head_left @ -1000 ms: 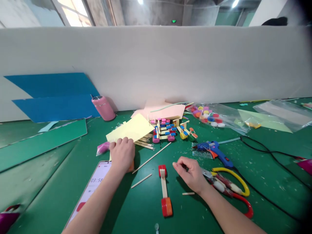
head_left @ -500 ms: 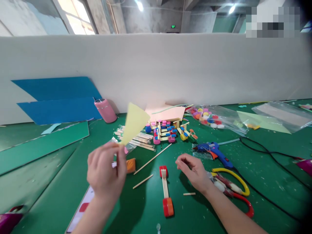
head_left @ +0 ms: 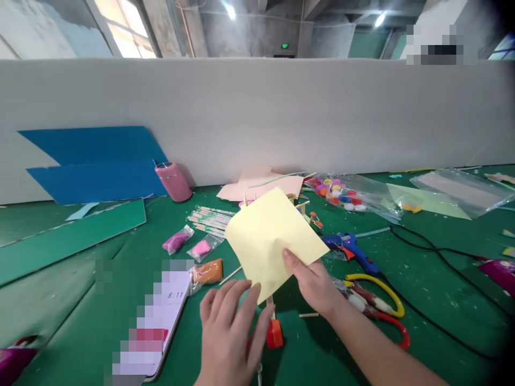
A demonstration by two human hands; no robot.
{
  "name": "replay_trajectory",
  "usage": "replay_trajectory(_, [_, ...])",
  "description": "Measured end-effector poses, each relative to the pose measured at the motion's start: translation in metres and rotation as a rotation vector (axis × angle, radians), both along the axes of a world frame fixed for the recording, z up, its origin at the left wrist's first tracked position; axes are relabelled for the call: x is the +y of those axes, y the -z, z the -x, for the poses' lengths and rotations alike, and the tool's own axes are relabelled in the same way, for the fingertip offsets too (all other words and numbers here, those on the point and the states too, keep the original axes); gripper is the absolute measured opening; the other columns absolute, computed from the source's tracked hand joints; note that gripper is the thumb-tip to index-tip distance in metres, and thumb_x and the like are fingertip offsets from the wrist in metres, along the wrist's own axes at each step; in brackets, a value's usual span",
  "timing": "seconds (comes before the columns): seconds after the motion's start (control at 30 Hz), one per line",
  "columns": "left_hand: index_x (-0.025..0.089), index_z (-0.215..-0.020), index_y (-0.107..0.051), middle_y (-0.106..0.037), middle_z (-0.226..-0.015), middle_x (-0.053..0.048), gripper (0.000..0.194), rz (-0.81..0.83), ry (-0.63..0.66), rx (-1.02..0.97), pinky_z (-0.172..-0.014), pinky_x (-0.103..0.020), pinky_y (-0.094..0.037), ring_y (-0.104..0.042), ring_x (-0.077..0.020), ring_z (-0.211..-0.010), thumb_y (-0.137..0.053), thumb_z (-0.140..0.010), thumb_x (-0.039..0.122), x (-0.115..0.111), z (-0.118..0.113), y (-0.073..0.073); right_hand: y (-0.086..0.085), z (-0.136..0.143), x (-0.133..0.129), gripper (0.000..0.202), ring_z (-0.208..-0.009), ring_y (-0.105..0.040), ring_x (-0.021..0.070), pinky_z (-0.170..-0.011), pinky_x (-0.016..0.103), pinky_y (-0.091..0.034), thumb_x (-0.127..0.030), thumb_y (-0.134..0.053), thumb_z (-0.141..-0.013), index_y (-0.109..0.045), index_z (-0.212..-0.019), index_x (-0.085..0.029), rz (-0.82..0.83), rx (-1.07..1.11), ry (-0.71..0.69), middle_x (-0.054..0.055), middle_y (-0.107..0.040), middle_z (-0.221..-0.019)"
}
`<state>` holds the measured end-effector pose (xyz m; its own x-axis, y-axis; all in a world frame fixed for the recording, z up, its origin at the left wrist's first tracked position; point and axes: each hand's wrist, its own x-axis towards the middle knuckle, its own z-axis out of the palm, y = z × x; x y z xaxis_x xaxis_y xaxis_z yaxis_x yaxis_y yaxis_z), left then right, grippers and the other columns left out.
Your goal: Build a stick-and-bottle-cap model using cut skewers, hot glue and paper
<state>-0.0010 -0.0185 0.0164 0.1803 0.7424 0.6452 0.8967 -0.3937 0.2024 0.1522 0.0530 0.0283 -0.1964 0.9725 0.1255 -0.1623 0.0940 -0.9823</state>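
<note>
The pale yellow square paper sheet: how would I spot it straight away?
Find the long white partition behind the green table. In front of it, near the picture's centre, the person's right hand pinches the pale yellow square paper sheet at its lower edge. Unlike the pale pink paper behind it, this one is yellow and held up.
</note>
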Motion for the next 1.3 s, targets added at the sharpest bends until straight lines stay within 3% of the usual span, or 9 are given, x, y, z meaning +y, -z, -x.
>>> replay_trajectory(0.13, [0.026, -0.109, -0.05, -0.054, -0.106, -0.009, 0.03, 0.088, -0.125, -0.312, -0.079, -0.042, -0.043, -0.051, -0.0269, -0.1, -0.054, -0.079, 0.025, -0.003, 0.014, 0.004, -0.006, -0.011, 0.005, 0.034, -0.113, -0.051, 0.0246, -0.102, 0.044, -0.035, -0.036, -0.061, -0.078, -0.061, -0.11, -0.024, 0.066, 0.18, -0.047, 0.003, -0.062, -0.116])
replay_trajectory(0.27, [0.021, -0.118, -0.046, -0.055, -0.112, -0.011, 0.047, 0.321, -0.279, -0.858, -0.077, -0.039, -0.048, -0.053, -0.0279, -0.103, -0.055, -0.077, 0.043, 0.009, 0.029, 0.001, -0.021, -0.015, 0.007, 0.041, -0.112, -0.052, 0.0268, -0.093, 0.047, -0.044, -0.035, -0.062, -0.074, -0.057, -0.114, -0.027, 0.114, 0.347, -0.095, 0.002, -0.064, -0.111])
replay_trajectory(0.4, [0.023, -0.106, -0.058, -0.067, -0.103, -0.009, 0.041, 0.602, -0.025, -1.432, -0.064, -0.037, -0.055, -0.064, -0.0277, -0.088, -0.047, -0.078, 0.051, 0.021, 0.04, -0.008, -0.033, -0.017, 0.005, 0.04, -0.107, -0.056, 0.0274, -0.083, 0.045, -0.05, -0.034, -0.06, -0.072, -0.057, -0.112, -0.029, 0.158, 0.384, -0.131, 0.002, -0.064, -0.11])
replay_trajectory(0.5, [0.023, -0.095, -0.065, -0.071, -0.093, -0.009, 0.037, 0.684, 0.056, -1.626, -0.058, -0.039, -0.057, -0.067, -0.0299, -0.077, -0.058, -0.07, 0.05, 0.021, 0.038, -0.013, -0.031, -0.02, 0.005, 0.04, -0.104, -0.058, 0.0279, -0.083, 0.045, -0.05, -0.032, -0.061, -0.071, -0.058, -0.111, -0.026, 0.207, 0.401, -0.152, 0.003, -0.066, -0.108])
replay_trajectory(0.77, [0.018, -0.1, -0.065, -0.073, -0.088, -0.007, 0.045, 0.677, -0.067, -1.641, -0.057, -0.033, -0.057, -0.069, -0.0272, -0.07, -0.076, -0.058, 0.031, 0.001, 0.025, -0.027, -0.021, -0.049, 0.017, 0.036, -0.102, -0.059, 0.0292, -0.086, 0.044, -0.045, -0.046, -0.051, -0.076, -0.064, -0.1, -0.023, 0.253, 0.454, -0.094, 0.005, -0.069, -0.103])
replay_trajectory(0.9, [0.018, -0.09, -0.069, -0.074, -0.076, -0.007, 0.041, 0.69, -0.122, -1.613, -0.05, -0.031, -0.056, -0.068, -0.029, -0.067, -0.079, -0.051, 0.028, -0.009, 0.027, -0.038, -0.018, -0.07, 0.022, 0.044, -0.095, -0.062, 0.0284, -0.079, 0.04, -0.048, -0.051, -0.056, -0.07, -0.064, -0.104, -0.023, 0.24, 0.4, -0.273, 0.006, -0.068, -0.101])
replay_trajectory(1.0, [0.018, -0.087, -0.069, -0.073, -0.072, -0.007, 0.04, 0.754, -0.108, -1.584, -0.048, -0.032, -0.055, -0.068, -0.0298, -0.063, -0.079, -0.049, 0.028, -0.011, 0.027, -0.044, -0.018, -0.076, 0.024, 0.047, -0.079, -0.065, 0.0259, -0.071, 0.037, -0.049, -0.048, -0.065, -0.065, -0.064, -0.103, -0.021, 0.256, 0.196, -0.354, 0.008, -0.069, -0.092])
replay_trajectory(1.13, [0.017, -0.083, -0.069, -0.072, -0.071, -0.007, 0.033, 0.797, -0.058, -1.571, -0.054, -0.033, -0.055, -0.067, -0.0254, -0.059, -0.077, -0.053, 0.028, -0.005, 0.023, -0.048, -0.017, -0.071, 0.027, 0.025, -0.056, -0.058, 0.0171, -0.051, 0.027, -0.045, -0.041, -0.063, -0.073, -0.066, -0.078, -0.017, 0.145, -0.223, -0.129, 0.002, -0.064, -0.064])
replay_trajectory(1.3, [0.015, -0.069, -0.068, -0.063, -0.052, -0.003, 0.02, 0.912, 0.013, -1.408, -0.042, -0.025, -0.047, -0.058, -0.0167, -0.045, -0.071, -0.063, 0.034, 0.003, 0.028, -0.04, -0.015, -0.067, 0.027, 0.029, -0.054, -0.043, 0.0113, -0.046, 0.022, -0.033, -0.041, -0.053, -0.081, -0.06, -0.067, -0.016, -0.213, -0.569, 0.156, -0.002, -0.049, -0.059])
